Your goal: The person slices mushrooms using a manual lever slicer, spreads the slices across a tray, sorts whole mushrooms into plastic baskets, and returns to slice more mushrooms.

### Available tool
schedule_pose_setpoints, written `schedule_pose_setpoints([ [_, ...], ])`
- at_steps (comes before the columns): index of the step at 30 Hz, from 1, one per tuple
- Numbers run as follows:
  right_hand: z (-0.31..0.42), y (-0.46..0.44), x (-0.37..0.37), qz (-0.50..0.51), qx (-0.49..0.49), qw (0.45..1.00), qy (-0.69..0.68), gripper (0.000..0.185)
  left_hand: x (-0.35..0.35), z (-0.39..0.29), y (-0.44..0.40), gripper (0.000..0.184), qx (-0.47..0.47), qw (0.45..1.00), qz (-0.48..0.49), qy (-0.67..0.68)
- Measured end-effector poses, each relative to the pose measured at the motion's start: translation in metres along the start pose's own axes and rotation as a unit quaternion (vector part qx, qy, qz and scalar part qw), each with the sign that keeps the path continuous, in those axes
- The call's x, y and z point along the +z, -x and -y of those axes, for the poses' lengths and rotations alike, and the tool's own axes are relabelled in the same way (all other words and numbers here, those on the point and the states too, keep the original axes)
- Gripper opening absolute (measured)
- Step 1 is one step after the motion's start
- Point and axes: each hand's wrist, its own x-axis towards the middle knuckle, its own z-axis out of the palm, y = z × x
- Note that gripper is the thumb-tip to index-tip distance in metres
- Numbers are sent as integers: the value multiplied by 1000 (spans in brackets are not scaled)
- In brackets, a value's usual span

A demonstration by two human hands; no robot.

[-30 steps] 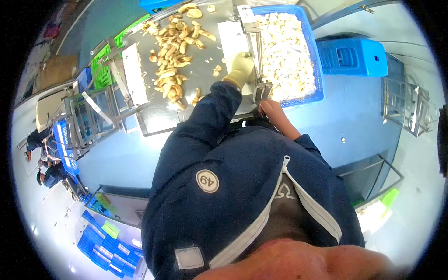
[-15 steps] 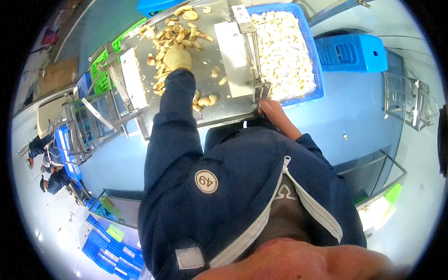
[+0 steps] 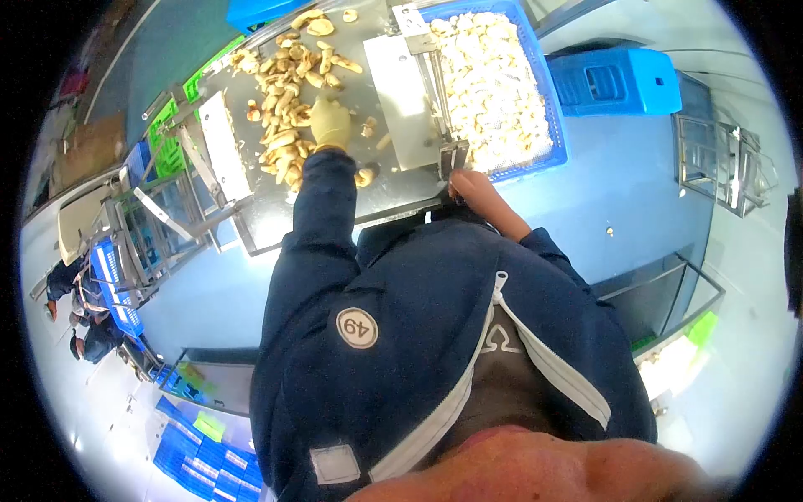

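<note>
My left hand, in a pale yellow glove, is at the right edge of a pile of brownish-yellow curved pieces on the metal table. Its fingers are too unclear to tell whether they hold a piece. My bare right hand is closed at the near end of a metal lever device, by the table's front edge; what its fingers grip is hidden. Between my hands lies a white board. Right of the device, a blue basket holds many pale cut pieces.
A blue plastic crate stands right of the basket. Another white board and a metal frame are at the table's left. Green crates stand behind the frame. Two people are at the far left, beside a blue basket.
My left hand has moved left from the white board to the pile, then slightly right to its edge. My right hand has stayed by the lever device. The whole view has shifted slightly.
</note>
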Motion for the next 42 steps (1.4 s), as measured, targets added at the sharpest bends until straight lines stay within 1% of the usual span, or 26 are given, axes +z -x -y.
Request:
schedule_pose_setpoints([
  [2,5,3,-2,3,30,997,-71,28,-52,-74,18,25,-95,990,8,103],
  [3,5,3,-2,1,47,996,-81,29,-63,-101,23,23,-141,968,23,205],
  [5,3,2,1,0,81,991,-103,31,-85,-172,38,19,-135,970,52,197],
  [7,6,1,1,4,108,986,-124,33,-35,-170,39,16,-8,982,68,177],
  [9,13,-2,-4,-4,123,982,-143,34,16,-165,40,19,-19,967,61,245],
  [10,17,-1,-5,-12,128,980,-153,35,29,-169,40,22,-25,958,60,280],
  [11,20,1,-7,-17,134,977,-165,36,37,-166,40,15,-27,954,52,294],
  [14,28,-1,-10,-27,132,978,-162,37,37,-157,39,13,-5,955,87,282],
  [15,39,-3,-14,-31,162,968,-190,37,33,-156,40,12,-4,956,113,271],
  [18,54,-5,-24,-31,180,966,-182,36,41,-156,41,14,-12,972,83,220],
  [21,30,-4,-10,-9,200,974,-108,34,29,-167,45,17,-32,962,87,257],
  [22,12,-3,1,-29,135,988,-66,34,24,-172,43,17,-53,956,100,271],
  [24,-22,4,22,-64,5,998,16,34,19,-177,44,17,-98,941,126,298],
  [27,-13,2,16,-80,-11,996,38,34,56,-142,34,14,-27,950,115,289],
  [30,48,-6,-25,-9,129,986,-108,32,24,-174,40,12,-76,937,155,303],
  [31,23,-8,-11,13,124,991,-44,31,37,-165,38,12,-74,929,155,327],
  [33,-28,-2,20,-4,95,995,-8,32,62,-141,32,11,-73,912,152,373],
  [34,-42,3,29,-11,83,996,8,32,61,-140,33,11,-64,916,156,364],
  [35,-43,4,31,-32,36,999,23,33,60,-141,33,10,-55,919,159,355],
  [36,-26,2,20,-28,15,999,29,30,58,-142,32,10,-46,923,162,346],
  [37,10,2,-1,-26,-1,999,32,29,50,-146,36,9,-49,920,160,354],
  [38,31,2,-14,-26,-17,999,37,27,39,-157,40,9,-49,916,159,365],
  [39,31,0,-16,-11,35,999,3,24,34,-166,40,9,-48,911,155,378],
  [41,32,-5,-18,20,135,988,-66,19,66,-141,32,9,-31,924,149,351],
  [42,14,-2,-7,-3,87,996,-21,19,76,-131,29,9,-22,930,145,336],
])
